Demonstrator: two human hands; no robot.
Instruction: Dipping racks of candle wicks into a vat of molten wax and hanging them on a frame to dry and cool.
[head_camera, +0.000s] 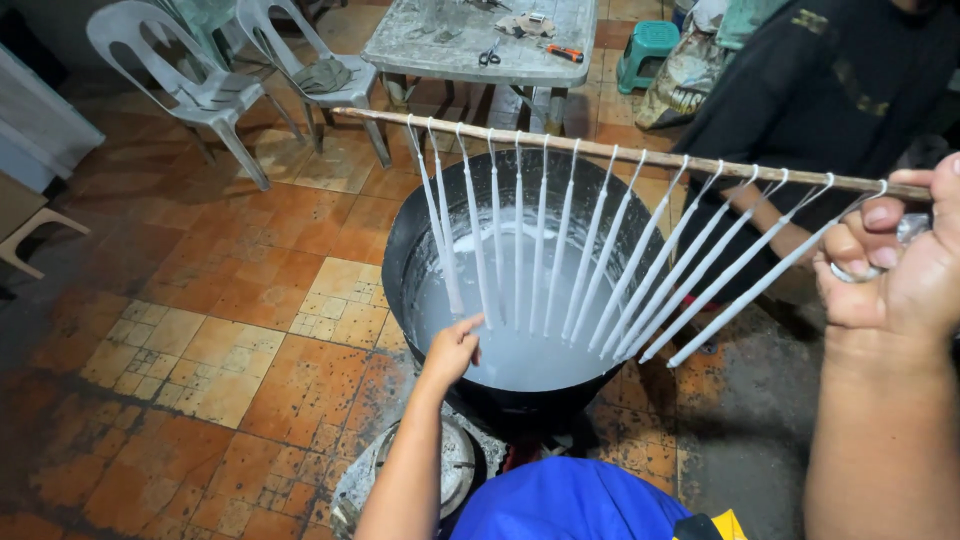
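Right hand (905, 265) is sitting at the right edge of the view with its fingers (880, 215) curling shut around the end of a thin wooden stick (620, 150), holding it up roughly level, sloping a bit down toward the right. Something small and shiny is tucked in that same hand, can't tell what it is.

Left hand (452, 350) is reaching forward with the fingers loosely bunched, the tips touching the bottom of one of the white candles (540, 240) near the left of the row. Looks more like a light pinch or a nudge than a real grip.

The candles are the neat part: about a dozen long, skinny white tapers hanging by their wicks from the stick, spaced out evenly. The left ones are dangling fairly straight, the right ones are swinging out at a slant, fanning toward the left hand. They're matte and waxy.

All of it is hanging right above a big black pot (400, 250) holding pale milky wax (520, 355), standing on the orange tiled floor (230, 300).

Further back there's a grey bench (440, 45) with scissors (489, 56) on it, grey plastic chairs (200, 70), and another person in a dark top (830, 90) standing just behind the stick.
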